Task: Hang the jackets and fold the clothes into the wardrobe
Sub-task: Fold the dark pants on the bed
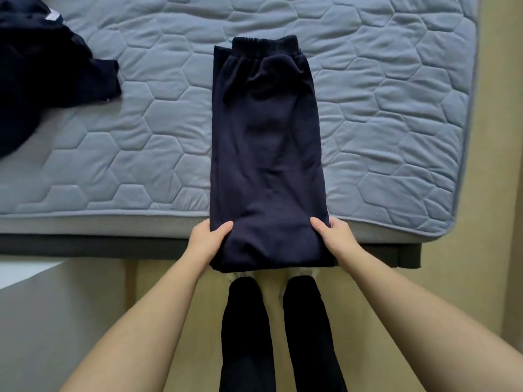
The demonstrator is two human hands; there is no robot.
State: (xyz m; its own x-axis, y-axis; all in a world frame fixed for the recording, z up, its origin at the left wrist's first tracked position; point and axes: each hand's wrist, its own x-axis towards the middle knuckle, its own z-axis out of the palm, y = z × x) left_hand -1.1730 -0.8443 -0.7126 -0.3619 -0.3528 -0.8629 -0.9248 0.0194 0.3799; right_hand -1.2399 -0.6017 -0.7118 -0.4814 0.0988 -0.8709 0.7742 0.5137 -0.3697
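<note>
Head view: my left grip [210,240] and right grip [332,236] each clamp the near end of the folded navy trousers [266,142], thumbs on top. They overhang the near edge of the bed [113,154], waistband away from me. Dark clothes [42,69] lie at its far left.

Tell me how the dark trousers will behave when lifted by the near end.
Probably floppy: the trousers drape in soft wrinkles over the mattress edge. Likely to sag between the left hand and right hand when raised. Probably not slippery: matte cloth.
</note>
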